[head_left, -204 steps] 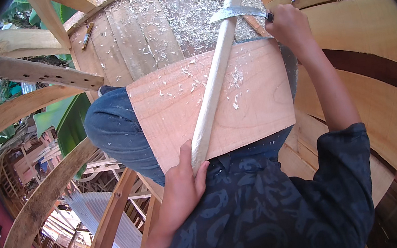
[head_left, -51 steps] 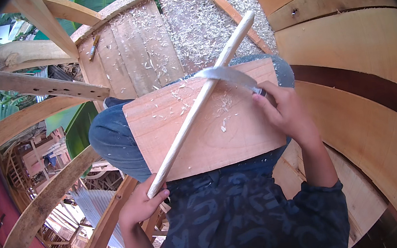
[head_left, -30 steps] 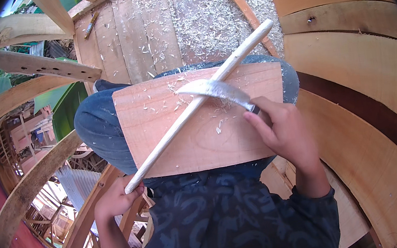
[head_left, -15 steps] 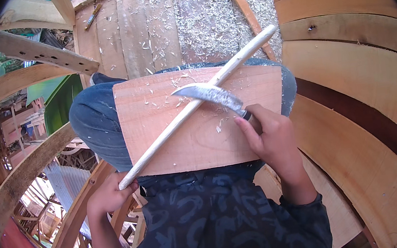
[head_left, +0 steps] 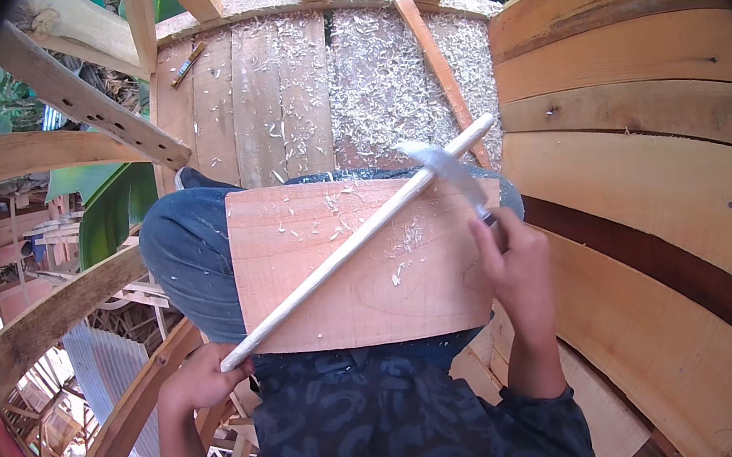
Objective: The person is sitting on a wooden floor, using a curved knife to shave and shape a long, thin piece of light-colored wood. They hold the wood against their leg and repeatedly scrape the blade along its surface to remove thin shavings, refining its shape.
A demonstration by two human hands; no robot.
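A pale, peeled wooden stick (head_left: pixel 358 238) slants across a board (head_left: pixel 375 305) that rests on my lap. My left hand (head_left: pixel 194 378) grips the stick's near lower end, at the board's near left corner. In my right hand (head_left: pixel 513 251) is the dark handle of a knife with a broad curved blade (head_left: pixel 452 169). The blade, a little smeared by motion, lies over the far upper part of the stick; whether it touches the wood I cannot tell. Small wood shavings (head_left: pixel 409 240) are scattered on the board.
Beyond my knees, the plank floor (head_left: pixel 255 105) is strewn with shavings (head_left: pixel 384 80), and a narrow wooden strip (head_left: pixel 444 82) lies across it. A small slim yellowish object (head_left: pixel 188 63) sits at the far left. Plank walls (head_left: pixel 629 141) rise on the right; open framing beams (head_left: pixel 56 312) stand on the left.
The knife has moved toward the stick's far end, to the right, uncovering its middle. The view has tilted up, showing more of the far edge and greenery. My left hand keeps its grip.
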